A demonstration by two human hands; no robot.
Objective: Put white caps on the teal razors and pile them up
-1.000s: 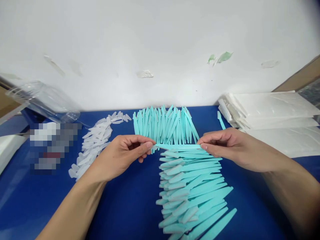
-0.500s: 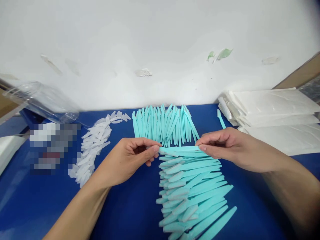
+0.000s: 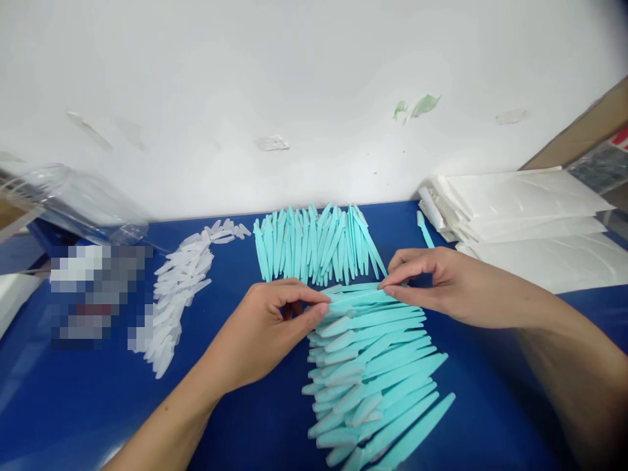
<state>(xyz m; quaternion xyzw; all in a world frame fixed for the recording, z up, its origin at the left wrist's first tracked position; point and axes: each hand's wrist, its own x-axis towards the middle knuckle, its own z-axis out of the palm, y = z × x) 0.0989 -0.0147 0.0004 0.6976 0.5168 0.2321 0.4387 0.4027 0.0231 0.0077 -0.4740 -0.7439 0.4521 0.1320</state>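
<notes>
Between my two hands a teal eyebrow razor [image 3: 358, 298] lies sideways, just over the far end of a long pile. My left hand [image 3: 269, 327] pinches its left end between thumb and fingertips, which hide that end. On the right end, the thumb and fingers of my right hand [image 3: 432, 282] are closed. Beneath and nearer to me, the pile of teal eyebrow razors [image 3: 387, 379] has its translucent-capped heads to the left. Behind my hands stands a row of more teal razors [image 3: 314, 245], heads towards the wall. Loose translucent caps [image 3: 181, 281] form a heap left of my left hand.
A single teal razor [image 3: 424, 229] lies apart near the wall. White plastic packets [image 3: 530, 196] are stacked at the right on the blue table [image 3: 245, 432]. Clear plastic packaging [image 3: 83, 203] sits at the back left, behind a blurred-out item [image 3: 101, 294].
My left hand has slid right along the razor, towards my right hand, and slightly nearer to me. Both hands still grip the razor. The whole view has shifted a little.
</notes>
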